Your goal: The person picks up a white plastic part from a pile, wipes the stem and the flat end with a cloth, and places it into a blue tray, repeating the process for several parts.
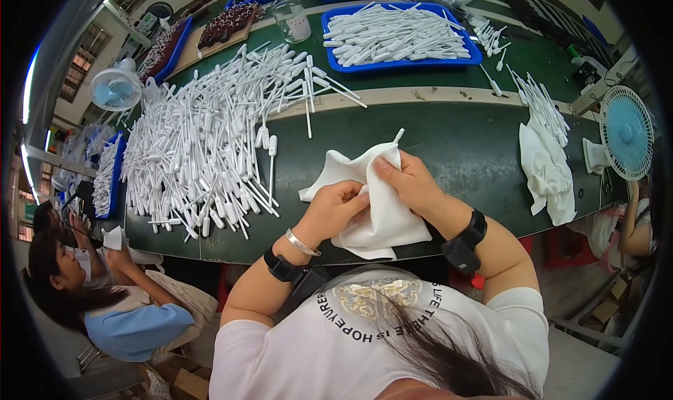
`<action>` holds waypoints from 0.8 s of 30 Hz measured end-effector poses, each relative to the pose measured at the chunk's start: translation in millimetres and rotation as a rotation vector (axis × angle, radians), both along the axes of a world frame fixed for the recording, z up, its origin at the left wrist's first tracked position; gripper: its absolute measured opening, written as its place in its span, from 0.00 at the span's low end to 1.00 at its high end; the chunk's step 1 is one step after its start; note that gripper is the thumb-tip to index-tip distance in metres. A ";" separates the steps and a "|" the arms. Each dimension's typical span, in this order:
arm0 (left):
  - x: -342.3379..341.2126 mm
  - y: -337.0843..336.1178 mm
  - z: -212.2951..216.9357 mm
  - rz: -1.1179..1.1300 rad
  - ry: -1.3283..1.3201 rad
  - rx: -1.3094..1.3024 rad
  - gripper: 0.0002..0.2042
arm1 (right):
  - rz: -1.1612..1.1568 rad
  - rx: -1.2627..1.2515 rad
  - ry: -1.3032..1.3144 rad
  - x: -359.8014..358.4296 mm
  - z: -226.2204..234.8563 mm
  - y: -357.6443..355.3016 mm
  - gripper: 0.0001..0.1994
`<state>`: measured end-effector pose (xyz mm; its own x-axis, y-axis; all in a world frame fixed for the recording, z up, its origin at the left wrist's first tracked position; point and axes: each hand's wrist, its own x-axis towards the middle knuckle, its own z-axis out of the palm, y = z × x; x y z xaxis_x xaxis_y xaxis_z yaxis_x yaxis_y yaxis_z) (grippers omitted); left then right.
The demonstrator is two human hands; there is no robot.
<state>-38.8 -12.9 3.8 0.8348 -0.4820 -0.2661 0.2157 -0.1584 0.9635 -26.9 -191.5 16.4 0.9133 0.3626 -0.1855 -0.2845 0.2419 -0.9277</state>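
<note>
Both my hands are closed on a white cloth [382, 221] over the near edge of the table. My left hand [336, 209] pinches its left part with thumb and fingers. My right hand [415, 182] grips the upper right folds, thumb pressed on the cloth. From the top of the cloth pokes the tip of a slim white stick [399, 136]; the rest of it is hidden in the folds. A large heap of white plastic sticks [203, 140], each with a thicker end, lies to the left of my hands.
A blue tray [336, 65] full of similar sticks stands at the back, a glass jar [291, 20] beside it. Another white cloth [545, 168] and a small stick pile [543, 105] lie right, near a fan [626, 130]. A person [119, 295] sits at left.
</note>
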 end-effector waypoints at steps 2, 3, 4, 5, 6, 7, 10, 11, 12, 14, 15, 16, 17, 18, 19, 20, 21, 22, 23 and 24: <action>-0.4 1.8 -2.2 -0.004 -0.028 -0.038 0.07 | 0.041 0.008 0.009 0.5 0.7 -0.6 0.13; -0.6 2.2 -1.8 0.020 -0.004 -0.096 0.07 | 0.038 0.007 0.008 0.0 0.3 -0.8 0.13; -0.8 2.5 -1.3 0.043 0.019 -0.153 0.07 | 0.044 0.089 0.020 -1.2 -0.7 -0.9 0.13; -0.4 2.6 -0.8 0.065 0.043 -0.210 0.07 | 0.050 0.171 0.031 -2.3 -1.9 -1.0 0.13; 0.5 2.6 -1.2 0.062 0.040 -0.211 0.07 | 0.057 0.254 0.042 -2.3 -2.9 -1.3 0.14; 1.6 2.8 -2.3 0.100 0.086 -0.225 0.06 | 0.055 0.253 0.038 -0.8 -4.1 -2.6 0.14; 3.6 4.7 -3.7 0.184 0.176 -0.253 0.06 | 0.038 0.441 0.180 6.8 -9.5 -6.3 0.13; 3.6 4.9 -2.9 0.182 0.151 -0.247 0.06 | 0.041 0.441 0.178 6.8 -10.4 -5.1 0.13; 3.4 4.9 -2.4 0.181 0.128 -0.240 0.06 | 0.055 0.168 0.004 5.2 -11.8 -3.5 0.13; 1.3 5.2 -3.5 0.183 0.108 -0.235 0.06 | 0.081 -0.381 -0.338 -0.5 -12.7 -0.1 0.12; 0.6 5.5 -6.1 0.173 0.062 -0.225 0.06 | 0.084 -0.382 -0.336 -2.5 -12.4 2.5 0.12; 0.0 5.4 -9.1 0.162 0.018 -0.216 0.06 | 0.054 -0.389 -0.408 -4.5 -12.1 6.4 0.12; -0.9 4.8 -11.8 0.150 -0.027 -0.206 0.06 | 0.023 -0.395 -0.480 -6.2 -10.5 10.5 0.11; -1.4 3.2 -14.1 0.149 -0.025 -0.208 0.06 | -0.009 -0.403 -0.552 -6.7 -9.2 13.1 0.11; -2.2 0.6 -16.4 0.142 -0.127 -0.159 0.06 | -0.010 -0.406 -0.550 -6.8 -7.9 14.0 0.11; -3.0 -2.1 -18.3 0.133 -0.229 -0.111 0.07 | -0.008 -0.396 -0.494 -7.0 -6.4 14.5 0.11; -3.6 -3.6 -19.7 0.123 -0.332 -0.063 0.07 | -0.007 -0.386 -0.437 -7.4 -5.1 14.3 0.11; -4.1 -3.9 -20.7 0.118 -0.331 -0.067 0.07 | -0.007 -0.376 -0.381 -7.8 -4.2 13.6 0.11; -4.6 -3.8 -22.1 0.096 -0.323 -0.052 0.07 | -0.013 -0.379 -0.380 -4.2 -3.8 10.8 0.11; -4.7 -3.5 -23.1 0.075 -0.316 -0.038 0.07 | -0.104 -0.205 -0.279 4.2 -2.6 6.1 0.11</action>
